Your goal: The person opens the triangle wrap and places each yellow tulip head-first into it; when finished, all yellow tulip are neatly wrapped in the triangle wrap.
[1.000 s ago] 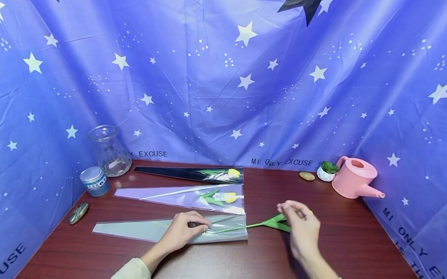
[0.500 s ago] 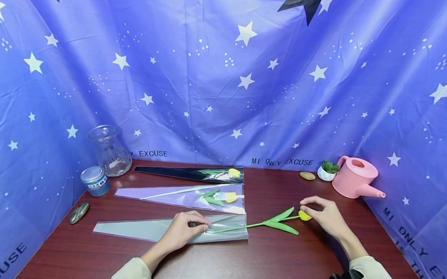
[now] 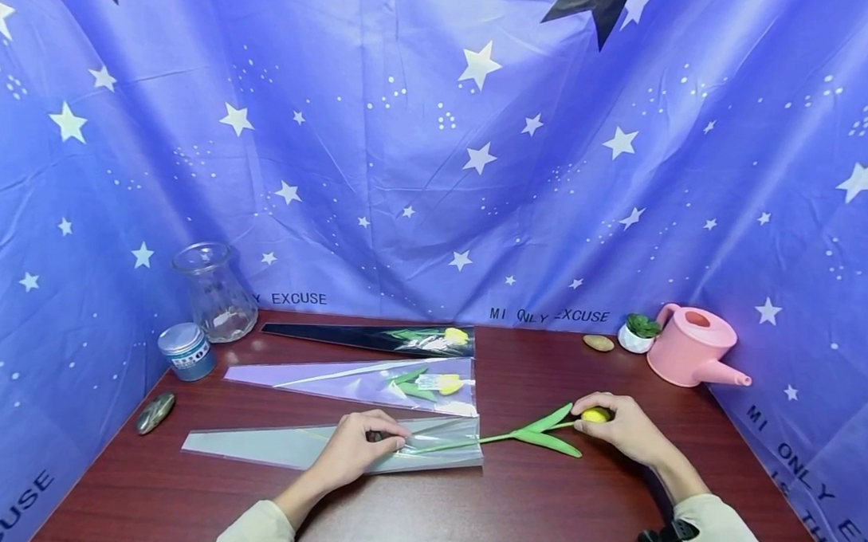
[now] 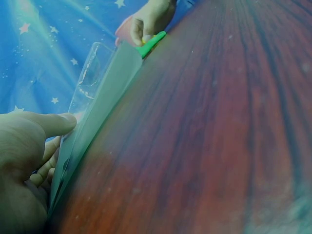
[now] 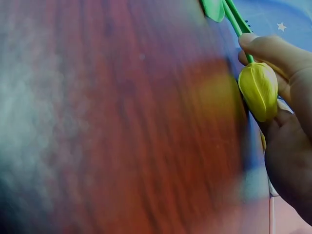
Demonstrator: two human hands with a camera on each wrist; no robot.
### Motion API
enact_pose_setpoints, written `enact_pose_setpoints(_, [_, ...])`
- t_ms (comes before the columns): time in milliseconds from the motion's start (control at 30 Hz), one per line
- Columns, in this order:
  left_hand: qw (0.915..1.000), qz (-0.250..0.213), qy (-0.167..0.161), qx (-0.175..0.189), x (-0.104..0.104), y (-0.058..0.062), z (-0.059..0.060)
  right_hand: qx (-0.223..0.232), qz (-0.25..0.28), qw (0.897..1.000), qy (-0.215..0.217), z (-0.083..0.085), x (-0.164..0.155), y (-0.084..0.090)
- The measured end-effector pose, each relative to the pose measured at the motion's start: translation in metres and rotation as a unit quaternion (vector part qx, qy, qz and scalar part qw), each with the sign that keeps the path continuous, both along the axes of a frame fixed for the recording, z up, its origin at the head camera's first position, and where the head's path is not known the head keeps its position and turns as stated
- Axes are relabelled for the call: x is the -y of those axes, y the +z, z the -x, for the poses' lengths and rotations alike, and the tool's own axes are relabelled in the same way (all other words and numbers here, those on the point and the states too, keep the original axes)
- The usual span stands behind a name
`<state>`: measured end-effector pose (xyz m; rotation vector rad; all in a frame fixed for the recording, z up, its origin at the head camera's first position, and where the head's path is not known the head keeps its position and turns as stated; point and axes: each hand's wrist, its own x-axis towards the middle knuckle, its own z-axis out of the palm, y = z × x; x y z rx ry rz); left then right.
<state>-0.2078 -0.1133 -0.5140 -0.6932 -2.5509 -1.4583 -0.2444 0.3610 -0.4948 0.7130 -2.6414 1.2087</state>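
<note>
An artificial yellow tulip (image 3: 546,441) lies with its lower stem inside a grey-green flower sleeve (image 3: 248,445); its leaves and bloom are outside the sleeve's wide right end. My right hand (image 3: 636,431) pinches the stem just below the yellow bloom (image 5: 259,92) between thumb and fingers. On the sleeve's middle, my left hand (image 3: 359,446) pinches the clear film near the stem's end; that hand covers part of the sleeve. The left wrist view shows the thumb (image 4: 56,124) against the clear film.
Behind lie a purple sleeve (image 3: 294,375) and a black sleeve (image 3: 331,335), each with a yellow tulip. A glass vase (image 3: 221,303), a blue jar (image 3: 187,354) and a dark stone (image 3: 155,414) stand left. A pink watering can (image 3: 682,351), potted plant (image 3: 640,334) and pale stone (image 3: 599,343) are back right.
My right hand has moved right from over the leaves to the bloom, then shifted its fingers slightly left onto the stem below it. The left hand and sleeve look still.
</note>
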Motion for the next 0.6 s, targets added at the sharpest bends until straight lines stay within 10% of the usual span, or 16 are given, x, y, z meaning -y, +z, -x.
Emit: enact_pose_setpoints(600, [0.9997,0.018,0.007,-0.015,-0.001,0.002,-0.001,-0.041,0.006,0.999,0.016,-0.013,0.014,0.004])
